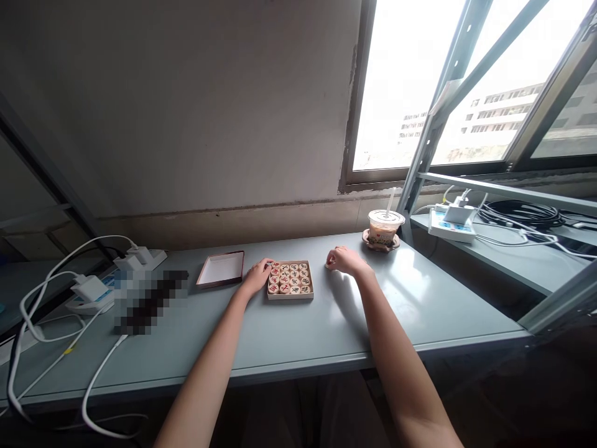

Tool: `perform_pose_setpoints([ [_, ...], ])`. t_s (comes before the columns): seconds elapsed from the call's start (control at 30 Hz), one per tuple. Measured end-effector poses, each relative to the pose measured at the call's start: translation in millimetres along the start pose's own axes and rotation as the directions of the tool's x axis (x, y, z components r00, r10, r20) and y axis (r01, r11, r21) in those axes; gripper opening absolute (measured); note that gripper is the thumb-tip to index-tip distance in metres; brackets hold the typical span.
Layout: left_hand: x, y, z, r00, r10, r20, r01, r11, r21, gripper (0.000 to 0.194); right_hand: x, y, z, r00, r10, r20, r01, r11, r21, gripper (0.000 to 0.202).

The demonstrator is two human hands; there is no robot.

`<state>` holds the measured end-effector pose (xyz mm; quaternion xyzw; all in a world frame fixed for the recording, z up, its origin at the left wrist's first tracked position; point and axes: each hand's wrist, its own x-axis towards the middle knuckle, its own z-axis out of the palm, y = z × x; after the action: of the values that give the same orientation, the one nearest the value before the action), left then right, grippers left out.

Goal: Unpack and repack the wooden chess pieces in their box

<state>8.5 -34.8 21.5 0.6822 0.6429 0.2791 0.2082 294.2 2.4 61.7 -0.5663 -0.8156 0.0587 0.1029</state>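
A shallow box (291, 297) on the desk holds several round wooden pieces (295, 281) with red or dark characters, laid in rows. My left hand (257, 275) rests at the box's left edge, its fingertips touching the upper left corner. To the right of the box, my right hand (344, 259) is low over the desk with its fingers pinched on a small pale round piece (329, 266), mostly covered by the fingers. The open lid (221, 269) lies left of my left hand, its white inside facing up.
A lidded drink cup (383, 228) with a straw stands at the desk's back right. Power strips (91, 298) and white cables lie at the left, beside a pixelated dark item. Metal shelf posts rise at both sides; another power strip (451, 225) is on the right shelf.
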Motion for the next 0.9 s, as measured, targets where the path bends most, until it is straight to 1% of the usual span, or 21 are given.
perform_pose_setpoints([
  [0.07, 0.1, 0.0, 0.3, 1.0, -0.004, -0.004, 0.004, 1.0, 0.0, 0.033, -1.2, 8.8, -0.3, 0.996, 0.078, -0.052, -0.079, 0.997, -0.024, 0.02],
  [0.1, 0.4, -0.3, 0.6, 1.0, -0.006, -0.006, 0.006, 1.0, 0.0, 0.033, -1.1, 8.1, 0.1, 0.993, 0.076, -0.085, -0.077, 0.997, -0.015, 0.024],
  [0.13, 0.8, -0.9, 1.0, 1.0, -0.007, -0.007, 0.007, 1.0, -0.001, 0.034, -0.7, 3.6, 0.9, 0.993, 0.042, -0.108, -0.041, 0.999, 0.009, 0.028],
  [0.2, 1.6, -2.3, 1.9, 1.0, -0.002, -0.011, 0.002, 1.0, 0.0, 0.033, 0.5, -15.0, 3.7, 0.989, -0.106, -0.099, 0.116, 0.988, 0.105, 0.028],
  [0.23, 2.0, -2.9, 2.3, 1.0, 0.003, -0.012, -0.003, 1.0, 0.002, 0.033, 0.8, -27.5, 5.7, 0.974, -0.212, -0.081, 0.223, 0.957, 0.183, 0.026],
  [0.27, 2.3, -3.4, 2.5, 1.0, 0.007, -0.013, -0.007, 1.0, 0.007, 0.033, 0.5, -40.8, 8.0, 0.949, -0.312, -0.052, 0.314, 0.91, 0.271, 0.024],
  [0.33, 2.4, -3.8, 2.6, 1.0, 0.016, -0.015, -0.016, 1.0, 0.016, 0.033, -1.5, -65.3, 13.1, 0.866, -0.497, 0.056, 0.436, 0.805, 0.403, 0.029],
  [0.37, 2.2, -3.7, 2.4, 1.0, 0.018, -0.013, -0.018, 1.0, 0.018, 0.033, -3.1, -74.8, 15.6, 0.841, -0.537, 0.066, 0.463, 0.778, 0.425, 0.033],
  [0.4, 1.9, -3.4, 2.2, 1.0, 0.019, -0.009, -0.019, 1.0, 0.018, 0.033, -4.7, -82.0, 17.9, 0.827, -0.558, 0.068, 0.481, 0.765, 0.429, 0.036],
  [0.47, 1.2, -2.7, 1.6, 1.0, 0.019, -0.003, -0.018, 1.0, 0.015, 0.033, -7.6, -89.8, 21.0, 0.836, -0.549, 0.025, 0.496, 0.774, 0.394, 0.035],
  [0.53, 0.8, -2.3, 1.3, 1.0, 0.015, -0.001, -0.015, 1.0, 0.015, 0.033, -9.3, -91.6, 21.4, 0.852, -0.524, -0.007, 0.491, 0.793, 0.36, 0.028],
  [0.6, 0.7, -2.3, 1.3, 1.0, 0.018, -0.008, -0.018, 1.0, 0.016, 0.033, -10.0, -90.4, 18.5, 0.859, -0.513, 0.0, 0.478, 0.8, 0.361, 0.022],
  [0.7, 1.0, -2.7, 1.7, 1.0, 0.016, -0.012, -0.016, 1.0, 0.014, 0.033, -9.7, -84.1, 8.9, 0.872, -0.489, 0.006, 0.445, 0.799, 0.404, 0.016],
  [0.8, 1.0, -2.3, 1.5, 1.0, 0.002, -0.004, -0.002, 1.0, 0.01, 0.033, -9.0, -66.2, -1.9, 0.902, -0.431, 0.008, 0.382, 0.809, 0.448, 0.017],
  [0.87, 0.6, -1.6, 0.9, 1.0, -0.004, 0.002, 0.004, 1.0, 0.007, 0.034, -8.8, -46.4, -5.2, 0.94, -0.337, 0.044, 0.291, 0.865, 0.41, 0.015],
  [0.9, 0.4, -1.2, 0.6, 1.0, -0.006, 0.004, 0.006, 1.0, 0.006, 0.034, -8.7, -35.1, -5.3, 0.963, -0.256, 0.079, 0.214, 0.914, 0.346, 0.013],
])
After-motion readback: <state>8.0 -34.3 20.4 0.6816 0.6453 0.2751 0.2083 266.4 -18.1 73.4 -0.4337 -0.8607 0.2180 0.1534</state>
